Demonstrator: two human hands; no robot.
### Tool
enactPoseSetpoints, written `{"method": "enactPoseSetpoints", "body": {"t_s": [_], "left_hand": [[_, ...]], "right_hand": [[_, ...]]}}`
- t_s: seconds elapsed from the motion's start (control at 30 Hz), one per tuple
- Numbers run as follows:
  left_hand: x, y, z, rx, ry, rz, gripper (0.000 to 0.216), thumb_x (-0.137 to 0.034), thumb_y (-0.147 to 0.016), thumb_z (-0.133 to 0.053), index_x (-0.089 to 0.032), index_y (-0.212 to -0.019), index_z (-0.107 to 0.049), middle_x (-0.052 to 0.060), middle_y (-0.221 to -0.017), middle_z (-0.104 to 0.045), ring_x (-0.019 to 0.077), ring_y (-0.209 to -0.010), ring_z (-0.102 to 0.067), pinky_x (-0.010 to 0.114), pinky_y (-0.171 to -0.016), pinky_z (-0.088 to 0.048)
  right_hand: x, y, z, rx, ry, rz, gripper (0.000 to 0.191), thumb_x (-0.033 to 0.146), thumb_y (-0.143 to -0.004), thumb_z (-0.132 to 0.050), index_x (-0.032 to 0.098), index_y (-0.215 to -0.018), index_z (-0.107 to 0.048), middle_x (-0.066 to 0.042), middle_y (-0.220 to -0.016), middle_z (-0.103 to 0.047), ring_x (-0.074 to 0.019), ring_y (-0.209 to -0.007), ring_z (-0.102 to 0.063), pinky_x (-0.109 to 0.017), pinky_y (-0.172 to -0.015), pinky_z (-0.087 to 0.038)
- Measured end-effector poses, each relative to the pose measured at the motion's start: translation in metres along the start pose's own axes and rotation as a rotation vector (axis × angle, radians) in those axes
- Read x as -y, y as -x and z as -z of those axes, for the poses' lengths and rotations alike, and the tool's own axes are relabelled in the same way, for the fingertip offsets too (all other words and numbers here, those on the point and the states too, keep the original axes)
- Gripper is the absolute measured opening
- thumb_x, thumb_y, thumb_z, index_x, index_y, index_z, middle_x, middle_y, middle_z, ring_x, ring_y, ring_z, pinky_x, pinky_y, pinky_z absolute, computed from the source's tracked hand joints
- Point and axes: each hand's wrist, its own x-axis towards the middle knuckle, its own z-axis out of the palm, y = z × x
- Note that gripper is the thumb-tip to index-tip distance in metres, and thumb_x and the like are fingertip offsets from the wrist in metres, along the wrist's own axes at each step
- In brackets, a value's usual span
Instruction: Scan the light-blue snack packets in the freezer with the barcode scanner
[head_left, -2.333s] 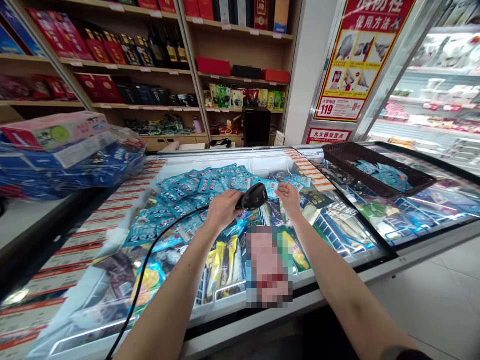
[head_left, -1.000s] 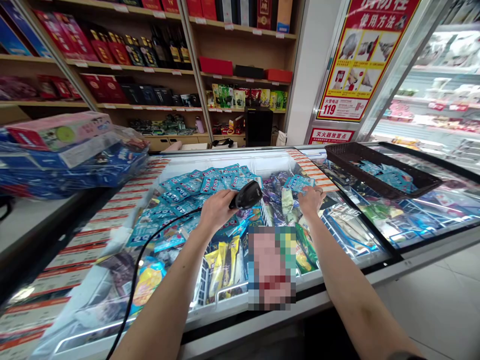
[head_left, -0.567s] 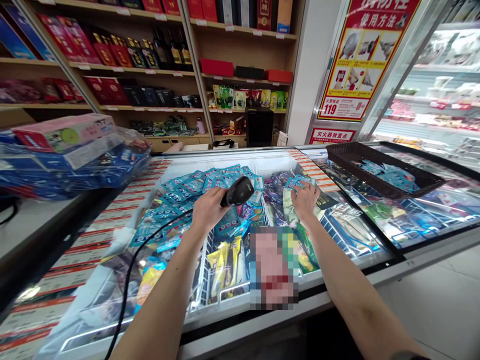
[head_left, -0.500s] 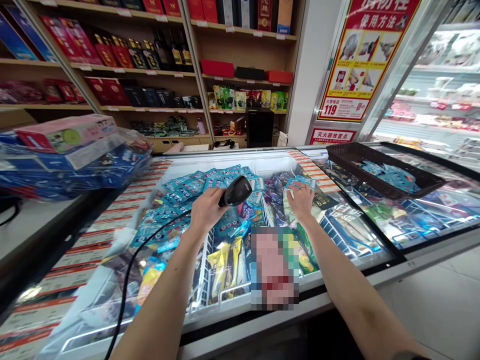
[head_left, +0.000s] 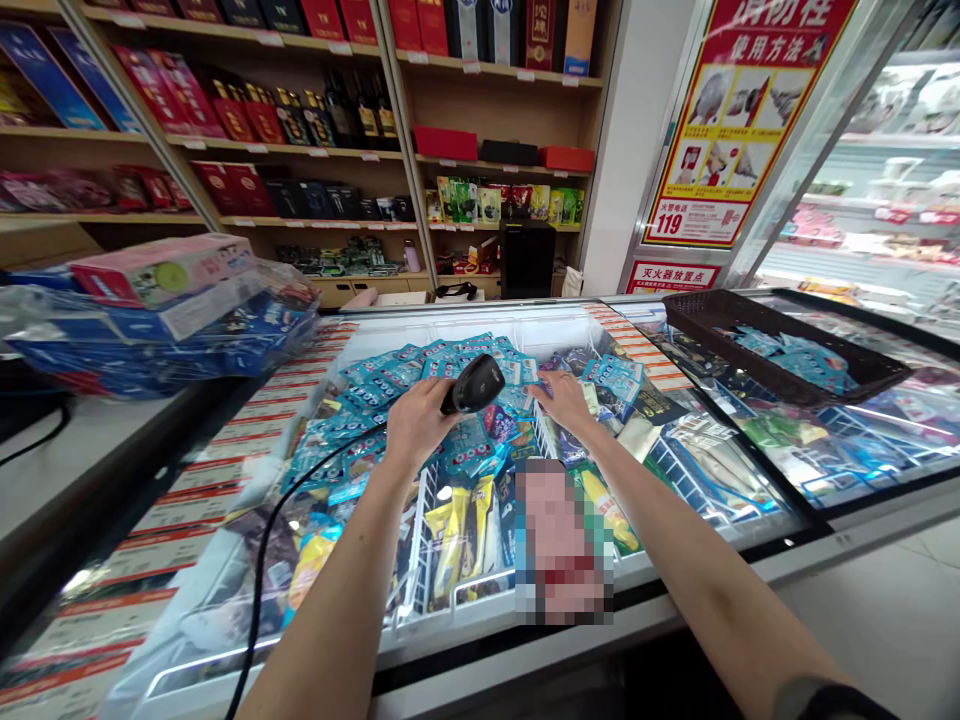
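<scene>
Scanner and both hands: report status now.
Left hand gripping black scanner above blue packets. Right hand at those packets' right edge, grip unclear. Cable trailing left of left forearm, possible snag.

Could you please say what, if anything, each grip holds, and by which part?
Left grip: the scanner, by its handle. Right grip: at the blue packets; whether it holds one cannot be told.

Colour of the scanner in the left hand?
The scanner is black; it shows best in the head view, the only one.
</scene>
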Motion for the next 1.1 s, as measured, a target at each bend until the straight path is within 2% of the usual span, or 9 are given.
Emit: {"method": "enactPoseSetpoints", "body": {"t_s": [0.17, 0.3, 0.43, 0.53, 0.7, 0.9, 1.03, 1.1], "left_hand": [[0.007, 0.002, 0.001, -0.001, -0.041, 0.028, 0.03, -0.031, -0.078, -0.056, -0.022, -0.106, -0.058, 0.007, -0.101, -0.064, 0.0247, -0.099, -0.058, 0.031, -0.076, -0.045], [0.01, 0.002, 0.0, 0.004, -0.045, 0.043, 0.031, -0.031, -0.078, -0.056, -0.022, -0.107, -0.057, 0.007, -0.101, -0.064, 0.0237, -0.098, -0.058, 0.03, -0.075, -0.045], [0.01, 0.002, 0.0, 0.02, -0.06, 0.021, 0.029, -0.03, -0.078, -0.055, -0.022, -0.105, -0.058, 0.007, -0.1, -0.064, 0.0232, -0.098, -0.058, 0.03, -0.074, -0.045], [0.01, 0.003, 0.0, 0.023, -0.056, 0.006, 0.028, -0.031, -0.078, -0.056, -0.022, -0.105, -0.058, 0.006, -0.1, -0.064, 0.0233, -0.098, -0.058, 0.03, -0.075, -0.045], [0.009, 0.003, 0.001, 0.031, -0.046, 0.015, 0.027, -0.031, -0.079, -0.055, -0.022, -0.104, -0.058, 0.007, -0.1, -0.065, 0.0234, -0.098, -0.058, 0.03, -0.075, -0.045], [0.008, 0.003, 0.001, 0.028, -0.039, 0.02, 0.027, -0.032, -0.079, -0.056, -0.023, -0.105, -0.058, 0.007, -0.102, -0.064, 0.024, -0.1, -0.057, 0.031, -0.075, -0.045], [0.009, 0.003, 0.001, 0.034, -0.035, 0.015, 0.027, -0.031, -0.079, -0.055, -0.023, -0.105, -0.057, 0.007, -0.101, -0.064, 0.024, -0.099, -0.057, 0.031, -0.075, -0.045], [0.01, 0.003, 0.0, 0.035, -0.031, 0.009, 0.028, -0.031, -0.079, -0.056, -0.023, -0.106, -0.057, 0.007, -0.101, -0.064, 0.0241, -0.099, -0.057, 0.031, -0.075, -0.045]], "right_hand": [[0.011, -0.018, -0.01, 0.004, 0.007, -0.058, 0.058, 0.059, -0.086, -0.041, 0.026, -0.132, -0.049, -0.011, -0.126, -0.051, -0.0283, -0.116, -0.041, -0.041, -0.096, -0.033], [0.018, -0.027, -0.013, 0.036, 0.016, -0.097, 0.072, 0.072, -0.075, -0.047, 0.031, -0.133, -0.046, -0.01, -0.135, -0.042, -0.0337, -0.118, -0.037, -0.046, -0.094, -0.033], [0.021, -0.035, -0.013, 0.107, 0.013, -0.124, 0.078, 0.075, -0.066, -0.054, 0.032, -0.13, -0.049, -0.011, -0.139, -0.037, -0.0376, -0.122, -0.033, -0.048, -0.094, -0.033], [0.021, -0.04, -0.012, 0.147, 0.0, -0.124, 0.08, 0.075, -0.061, -0.059, 0.03, -0.127, -0.052, -0.011, -0.137, -0.038, -0.0367, -0.124, -0.032, -0.047, -0.095, -0.033], [0.017, -0.047, -0.013, 0.21, -0.006, -0.116, 0.089, 0.075, -0.058, -0.061, 0.028, -0.132, -0.047, -0.012, -0.135, -0.04, -0.0347, -0.126, -0.03, -0.045, -0.096, -0.032], [0.014, -0.05, -0.018, 0.189, -0.021, -0.111, 0.076, 0.071, -0.056, -0.065, 0.031, -0.12, -0.055, -0.008, -0.124, -0.049, -0.0303, -0.12, -0.038, -0.042, -0.095, -0.034], [0.011, -0.053, -0.02, 0.202, -0.028, -0.101, 0.089, 0.073, -0.055, -0.064, 0.031, -0.131, -0.047, -0.01, -0.128, -0.047, -0.0315, -0.121, -0.037, -0.042, -0.095, -0.034], [0.01, -0.056, -0.019, 0.24, -0.022, -0.083, 0.088, 0.073, -0.055, -0.065, 0.032, -0.131, -0.048, -0.009, -0.129, -0.046, -0.0325, -0.124, -0.035, -0.041, -0.095, -0.033]]}}
